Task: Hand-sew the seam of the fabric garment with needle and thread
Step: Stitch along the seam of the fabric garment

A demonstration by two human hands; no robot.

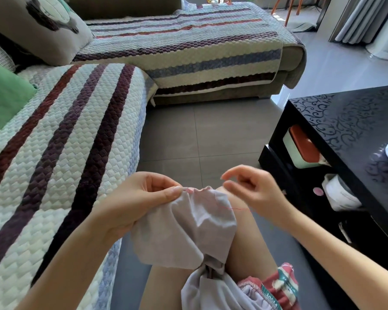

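Note:
A pale lilac fabric garment (188, 229) hangs over my bare knees. Its top edge is gathered into small puckers along the seam (199, 190). My left hand (141, 198) pinches that edge at its left end between thumb and forefinger. My right hand (253, 191) hovers just right of the seam, with thumb and forefinger apart and the other fingers curled. A thin red thread (235, 208) runs from the fabric to the underside of my right hand, where the curled fingers seem to hold it. The needle is not visible.
A sofa with a striped quilted cover (61, 153) lies at my left and wraps round the back. A black coffee table (345, 121) stands at my right, with boxes (300, 148) on its lower shelf. Grey tiled floor (199, 135) stretches ahead.

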